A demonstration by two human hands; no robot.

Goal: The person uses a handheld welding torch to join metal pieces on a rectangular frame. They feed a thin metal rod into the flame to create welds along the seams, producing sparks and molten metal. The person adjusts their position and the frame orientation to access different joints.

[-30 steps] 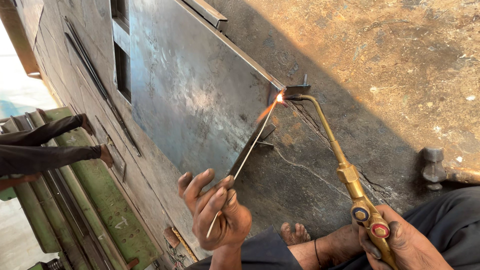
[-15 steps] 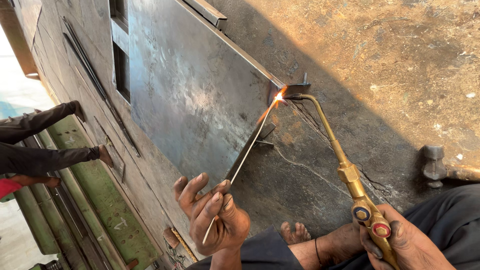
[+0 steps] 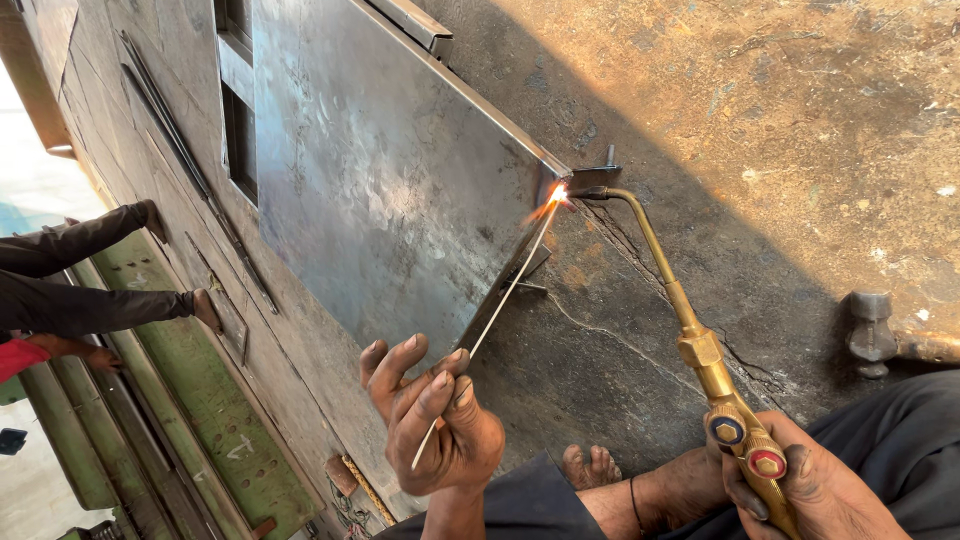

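Note:
My right hand (image 3: 805,490) grips the brass gas torch (image 3: 700,350) at its valve end. The torch's bent tip reaches up to the corner of a large grey steel sheet (image 3: 390,180), where a bright orange flame (image 3: 556,194) burns. My left hand (image 3: 435,420) pinches a thin filler rod (image 3: 505,295) between thumb and fingers. The rod slants up and right, and its far end sits in the flame at the sheet's corner. A small metal bracket (image 3: 605,165) stands just beyond the flame.
Another person's legs and feet (image 3: 90,270) stretch in from the left, above green steel beams (image 3: 190,390). A heavy bolt-like piece (image 3: 870,330) lies on the cracked floor at right. My bare foot (image 3: 590,465) rests below the sheet. Dark rods (image 3: 190,170) lie along the left.
The flame and rod tip stay at the sheet's corner. The other person's feet have shifted slightly at the left. My hands hold almost the same pose.

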